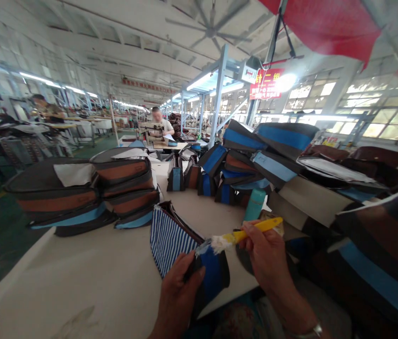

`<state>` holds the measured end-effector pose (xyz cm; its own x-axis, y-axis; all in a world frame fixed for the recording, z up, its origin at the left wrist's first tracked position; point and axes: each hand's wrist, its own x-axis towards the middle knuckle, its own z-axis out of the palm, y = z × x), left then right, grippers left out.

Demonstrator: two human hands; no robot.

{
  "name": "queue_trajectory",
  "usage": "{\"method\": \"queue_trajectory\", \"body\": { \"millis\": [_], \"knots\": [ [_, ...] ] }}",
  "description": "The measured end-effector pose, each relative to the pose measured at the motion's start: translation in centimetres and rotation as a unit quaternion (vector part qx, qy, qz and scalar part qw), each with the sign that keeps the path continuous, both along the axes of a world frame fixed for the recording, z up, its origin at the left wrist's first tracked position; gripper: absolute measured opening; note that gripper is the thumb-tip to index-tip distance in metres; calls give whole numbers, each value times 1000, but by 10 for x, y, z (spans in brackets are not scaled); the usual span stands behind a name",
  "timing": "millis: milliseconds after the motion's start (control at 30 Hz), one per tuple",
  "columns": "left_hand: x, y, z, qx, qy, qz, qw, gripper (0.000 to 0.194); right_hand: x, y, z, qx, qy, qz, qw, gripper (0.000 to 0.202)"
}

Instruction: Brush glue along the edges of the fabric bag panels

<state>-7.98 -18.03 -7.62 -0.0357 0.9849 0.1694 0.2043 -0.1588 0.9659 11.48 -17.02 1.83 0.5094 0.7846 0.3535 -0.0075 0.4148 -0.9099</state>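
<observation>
On the head feed I have my left hand [181, 288] pinching the near top corner of the striped bag [171, 242], mouth upward, at the worktop's [107, 275] near edge. My right hand [264, 249] is closed round the yellow brush [264, 225], its bristles [221, 243] at that corner. I judge a firm pinch steadies the rim; light, even strokes, fingertips clear of the bristles, should suit.
</observation>
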Motion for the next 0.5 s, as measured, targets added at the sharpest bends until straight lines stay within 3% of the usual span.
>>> {"method": "queue_trajectory", "body": {
  "millis": [67, 167, 267, 400, 500],
  "knots": [
    [-2, -1, 0, 4, -1, -3, 1000, 44, -3, -1, 0, -9, -14, 6, 1000, 31],
    [-5, -2, 0, 22, 11, 1, 1000, 44, -7, -6, 6, -4, -51, -35, 998, 27],
    [-8, -4, 2, 53, 42, 13, 998, 41, -8, -13, 12, -2, -143, -54, 988, 28],
    [-9, -7, 13, 149, 112, 22, 982, 27, -1, -18, 15, -14, -252, -89, 964, 31],
    [-8, -10, 24, 266, 155, 17, 951, 15, 8, -25, 21, -7, -258, -132, 957, 31]
  ]
}}
